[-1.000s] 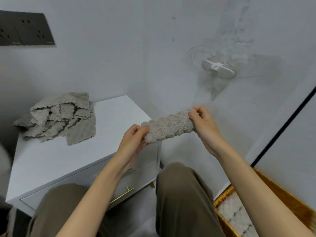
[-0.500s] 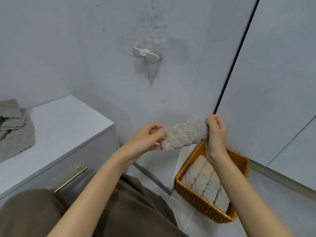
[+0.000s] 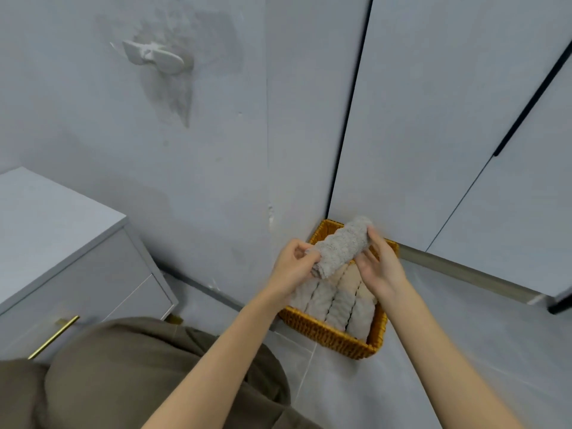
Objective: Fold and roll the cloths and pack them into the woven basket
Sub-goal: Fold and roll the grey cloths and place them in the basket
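- Here, the roll (image 3: 340, 246) was in the air above the basket (image 3: 328, 335), over its 12 o'clock half, not yet touching the cloths below.
- Roll axis ran from about 7 to 1 o'clock.
- Left hand (image 3: 294, 261) pinched the 7 o'clock end between thumb and fingers; right hand (image 3: 380, 267) was curled round the 1 o'clock end. Both were clamped on the roll, none free.
- Judged reason for the two-end hold: loose terry would unwind if either end were let go, so both ends stayed pinned until the neighbours could hold it shut.
- Judged reason for the angle: it lay close to the line of the packed rolls (image 3: 337, 301), so it could go down parallel to them.
- Basket contents: about four rolls side by side in the 6 o'clock half, grey, with a beige one behind. They sat tight, touching each other and the walls. The 12 o'clock half was mostly hidden by hands and roll, so free space there could not be told.
- Basket stood on the floor in the corner, back against the wall.
- Cabinet (image 3: 46, 218) at 9 o'clock of the basket, well apart; no cloths showed on its visible part.
- Judged stage: placing, late in the pack.
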`<action>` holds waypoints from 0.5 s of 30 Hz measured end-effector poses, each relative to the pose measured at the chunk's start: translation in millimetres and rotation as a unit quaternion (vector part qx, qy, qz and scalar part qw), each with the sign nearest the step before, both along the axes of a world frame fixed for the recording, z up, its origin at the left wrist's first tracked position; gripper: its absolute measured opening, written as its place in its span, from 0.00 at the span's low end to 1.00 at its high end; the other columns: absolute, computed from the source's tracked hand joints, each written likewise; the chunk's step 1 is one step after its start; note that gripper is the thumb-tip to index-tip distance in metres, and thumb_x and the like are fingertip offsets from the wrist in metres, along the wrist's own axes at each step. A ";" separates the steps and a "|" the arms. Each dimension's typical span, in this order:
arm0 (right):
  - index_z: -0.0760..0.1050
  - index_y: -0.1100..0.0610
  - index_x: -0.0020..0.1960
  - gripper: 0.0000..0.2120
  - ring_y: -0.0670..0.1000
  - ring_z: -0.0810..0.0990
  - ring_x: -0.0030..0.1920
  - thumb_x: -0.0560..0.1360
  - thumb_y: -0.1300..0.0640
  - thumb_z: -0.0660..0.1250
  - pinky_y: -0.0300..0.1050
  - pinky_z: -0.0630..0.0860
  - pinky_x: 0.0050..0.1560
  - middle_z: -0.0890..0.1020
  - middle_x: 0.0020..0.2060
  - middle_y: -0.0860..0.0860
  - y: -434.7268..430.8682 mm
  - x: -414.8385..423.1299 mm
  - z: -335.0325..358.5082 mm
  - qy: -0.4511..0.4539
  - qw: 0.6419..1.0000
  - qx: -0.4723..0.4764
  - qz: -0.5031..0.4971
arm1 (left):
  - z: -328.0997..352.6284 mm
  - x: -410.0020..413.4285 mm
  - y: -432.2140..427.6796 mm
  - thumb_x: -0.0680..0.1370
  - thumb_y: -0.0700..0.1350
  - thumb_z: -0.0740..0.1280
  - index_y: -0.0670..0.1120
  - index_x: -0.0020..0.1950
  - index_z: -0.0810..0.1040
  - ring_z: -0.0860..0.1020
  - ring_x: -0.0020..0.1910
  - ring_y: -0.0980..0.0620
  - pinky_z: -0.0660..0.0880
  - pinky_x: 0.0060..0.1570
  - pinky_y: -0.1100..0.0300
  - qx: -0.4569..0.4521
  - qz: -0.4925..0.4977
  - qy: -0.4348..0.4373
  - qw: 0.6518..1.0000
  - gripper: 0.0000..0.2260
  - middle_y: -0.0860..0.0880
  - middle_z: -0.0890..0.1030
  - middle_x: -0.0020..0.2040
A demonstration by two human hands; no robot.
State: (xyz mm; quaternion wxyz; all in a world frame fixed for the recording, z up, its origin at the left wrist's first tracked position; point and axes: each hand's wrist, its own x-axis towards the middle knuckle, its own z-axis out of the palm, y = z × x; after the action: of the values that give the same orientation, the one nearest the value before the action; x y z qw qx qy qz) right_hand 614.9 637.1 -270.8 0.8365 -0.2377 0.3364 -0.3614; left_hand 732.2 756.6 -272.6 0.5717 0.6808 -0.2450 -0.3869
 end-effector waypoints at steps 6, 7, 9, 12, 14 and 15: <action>0.74 0.60 0.56 0.13 0.54 0.82 0.50 0.75 0.54 0.69 0.48 0.79 0.49 0.82 0.50 0.57 -10.7 -15.1 -36.5 0.091 0.990 0.070 0.081 | -36.5 -18.4 -26.3 0.76 0.40 0.66 0.44 0.47 0.72 0.75 0.44 0.55 0.73 0.43 0.64 0.001 0.017 0.020 1.000 0.03 0.47 0.76 0.46; 0.75 0.59 0.57 0.13 0.53 0.82 0.50 0.76 0.54 0.68 0.46 0.79 0.46 0.82 0.49 0.56 -11.5 -13.5 -41.0 0.102 0.989 0.063 0.090 | -41.4 -19.3 -28.9 0.76 0.39 0.66 0.43 0.48 0.72 0.75 0.45 0.53 0.74 0.45 0.60 0.011 0.013 0.021 1.000 0.04 0.44 0.76 0.48; 0.75 0.56 0.57 0.11 0.51 0.82 0.49 0.77 0.54 0.67 0.43 0.80 0.42 0.83 0.47 0.53 -16.2 -9.8 -51.7 0.120 0.988 0.039 0.089 | -52.7 -19.6 -36.4 0.76 0.39 0.66 0.42 0.48 0.72 0.76 0.48 0.49 0.76 0.50 0.53 0.028 0.004 0.031 0.999 0.04 0.39 0.77 0.52; 0.76 0.55 0.56 0.09 0.50 0.82 0.47 0.78 0.55 0.66 0.42 0.80 0.43 0.86 0.41 0.50 -25.6 -2.6 -69.4 0.138 0.986 0.018 0.092 | -67.1 -13.9 -45.5 0.76 0.38 0.66 0.41 0.49 0.72 0.78 0.45 0.48 0.79 0.47 0.54 0.031 -0.003 0.077 0.997 0.04 0.38 0.77 0.50; 0.76 0.55 0.56 0.08 0.50 0.83 0.48 0.77 0.56 0.67 0.43 0.81 0.44 0.85 0.42 0.50 -35.0 3.9 -83.0 0.148 0.985 0.015 0.090 | -77.5 -4.4 -54.1 0.76 0.37 0.66 0.41 0.49 0.73 0.78 0.42 0.50 0.80 0.42 0.57 0.034 -0.003 0.127 0.991 0.04 0.42 0.78 0.46; 0.77 0.55 0.56 0.08 0.51 0.82 0.47 0.77 0.56 0.67 0.43 0.82 0.44 0.85 0.42 0.50 -40.1 6.6 -89.0 0.156 0.984 0.015 0.084 | -81.0 -0.7 -56.9 0.76 0.38 0.66 0.41 0.50 0.73 0.79 0.42 0.51 0.80 0.40 0.59 0.035 -0.003 0.151 0.988 0.04 0.43 0.78 0.46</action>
State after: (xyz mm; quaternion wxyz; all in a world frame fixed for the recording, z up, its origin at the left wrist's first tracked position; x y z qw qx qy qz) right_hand 621.5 597.0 -359.7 0.8048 -0.3061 0.4466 -0.2431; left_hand 731.5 699.7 -353.7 0.5768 0.6333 -0.1446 -0.4952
